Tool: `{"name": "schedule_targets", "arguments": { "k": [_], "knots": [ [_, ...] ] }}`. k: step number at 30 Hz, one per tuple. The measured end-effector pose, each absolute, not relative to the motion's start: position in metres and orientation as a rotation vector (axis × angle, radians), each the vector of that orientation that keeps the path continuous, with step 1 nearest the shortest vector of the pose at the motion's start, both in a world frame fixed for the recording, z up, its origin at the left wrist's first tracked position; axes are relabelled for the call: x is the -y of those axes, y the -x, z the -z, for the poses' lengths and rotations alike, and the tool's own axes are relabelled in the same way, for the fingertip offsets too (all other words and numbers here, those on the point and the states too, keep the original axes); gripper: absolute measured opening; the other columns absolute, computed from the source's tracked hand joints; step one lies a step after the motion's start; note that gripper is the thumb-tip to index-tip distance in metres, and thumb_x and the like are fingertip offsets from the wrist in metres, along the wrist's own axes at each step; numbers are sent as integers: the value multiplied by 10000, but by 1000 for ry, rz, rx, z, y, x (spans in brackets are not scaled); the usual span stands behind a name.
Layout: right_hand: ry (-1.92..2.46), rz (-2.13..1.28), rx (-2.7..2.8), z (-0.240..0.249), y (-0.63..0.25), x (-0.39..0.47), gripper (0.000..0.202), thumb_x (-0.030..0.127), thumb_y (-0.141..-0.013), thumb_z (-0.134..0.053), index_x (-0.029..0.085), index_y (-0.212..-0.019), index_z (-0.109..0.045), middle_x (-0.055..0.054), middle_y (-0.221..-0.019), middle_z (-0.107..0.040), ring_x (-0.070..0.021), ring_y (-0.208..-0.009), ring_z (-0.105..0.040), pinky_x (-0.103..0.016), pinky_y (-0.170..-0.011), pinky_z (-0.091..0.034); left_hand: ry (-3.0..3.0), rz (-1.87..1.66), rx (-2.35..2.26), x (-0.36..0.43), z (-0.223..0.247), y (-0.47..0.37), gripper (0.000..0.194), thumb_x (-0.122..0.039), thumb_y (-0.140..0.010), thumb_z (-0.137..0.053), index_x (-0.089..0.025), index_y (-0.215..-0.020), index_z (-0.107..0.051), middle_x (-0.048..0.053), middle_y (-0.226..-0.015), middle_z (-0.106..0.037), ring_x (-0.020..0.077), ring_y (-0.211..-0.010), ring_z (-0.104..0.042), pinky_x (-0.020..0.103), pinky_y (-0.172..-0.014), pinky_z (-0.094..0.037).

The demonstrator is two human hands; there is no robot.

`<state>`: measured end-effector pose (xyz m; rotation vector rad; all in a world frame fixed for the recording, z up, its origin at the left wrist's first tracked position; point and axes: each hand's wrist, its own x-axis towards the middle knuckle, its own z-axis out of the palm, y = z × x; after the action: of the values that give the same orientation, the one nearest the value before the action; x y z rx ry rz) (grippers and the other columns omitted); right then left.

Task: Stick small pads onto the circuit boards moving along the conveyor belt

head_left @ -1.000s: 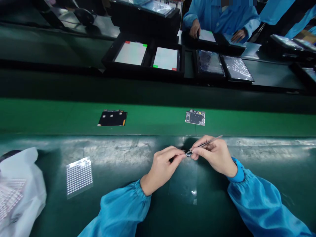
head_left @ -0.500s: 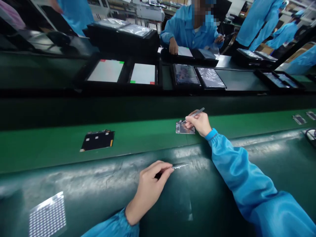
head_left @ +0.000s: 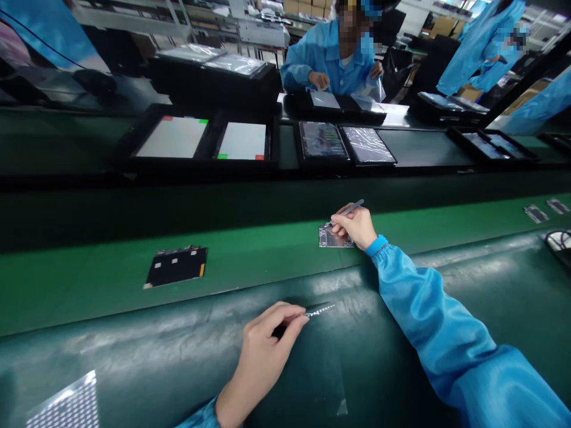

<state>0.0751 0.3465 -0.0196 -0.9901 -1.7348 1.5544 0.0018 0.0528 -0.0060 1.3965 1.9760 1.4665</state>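
Closed around a pair of grey tweezers (head_left: 355, 206), my right hand (head_left: 357, 227) is over a circuit board (head_left: 332, 237) on the green belt. The tweezers' tip points down at the board's upper edge, and my fingers hide its right part. My left hand (head_left: 267, 351) pinches one end of a thin clear strip with small white dots (head_left: 322, 310), held above the dark green mat nearer to me. A black flat panel (head_left: 176, 267) with small white squares lies on the belt to the left, apart from both hands.
At lower left lies a sheet of small dots (head_left: 69, 404). Black trays (head_left: 274, 142) with screens stand across the belt, where a co-worker in blue (head_left: 336, 53) handles a panel. More small boards (head_left: 535, 214) lie far right on the belt, near a dark cable (head_left: 555, 241).
The camera view has shifted slightly, so the belt items and sheet sit lower in it. Both hands keep their holds; the tweezers stay at the board's upper edge. The co-worker's hands have moved.
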Motion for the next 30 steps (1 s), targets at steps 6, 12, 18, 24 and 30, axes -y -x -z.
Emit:
{"name": "schedule_targets", "arguments": {
  "k": [6, 12, 18, 24, 30],
  "knots": [
    [1028, -1527, 1753, 19, -81, -349, 232, 313, -692, -771, 142, -740, -623, -52, -544, -699, -121, -360, -578, -180, -329, -440, -1398, -1472, -1990, -52, 7, -1, 141, -233, -906, -655, -209, -789, -729, -3, -726, -753, 128, -588, -692, 201, -562, -535],
    [958, -1516, 1772, 22, -90, -350, 312, 364, -661, -814, 150, -777, -620, -53, -577, -710, -130, -416, -602, -214, -402, -504, -1386, -1460, -1994, -52, 6, -2, 148, -226, -908, -650, -210, -779, -723, -11, -722, -747, 115, -582, -692, 181, -548, -523],
    [902, -1350, 1838, 15, -104, -356, 270, 425, -790, -700, 168, -828, -627, -56, -700, -711, -175, -543, -653, -303, -540, -564, -1379, -1466, -1983, -53, 8, -1, 137, -237, -900, -659, -213, -783, -726, -11, -725, -746, 116, -585, -691, 179, -558, -532],
    [669, -438, 2684, 2, -122, -348, 392, 148, -860, -469, 177, -1130, -752, -106, -1044, -660, -227, -965, -642, -337, -860, -521, -1367, -1465, -2004, -52, 11, -1, 157, -265, -899, -655, -218, -768, -730, -3, -724, -752, 129, -596, -703, 184, -557, -539],
    [831, -243, 2928, -9, -122, -335, 489, 174, -887, -535, 271, -1348, -667, -88, -1113, -639, -215, -975, -638, -267, -775, -493, -1340, -1464, -1995, -51, 17, 4, 230, -399, -885, -671, -227, -762, -761, 6, -720, -773, 148, -576, -720, 188, -573, -583]
  ]
}}
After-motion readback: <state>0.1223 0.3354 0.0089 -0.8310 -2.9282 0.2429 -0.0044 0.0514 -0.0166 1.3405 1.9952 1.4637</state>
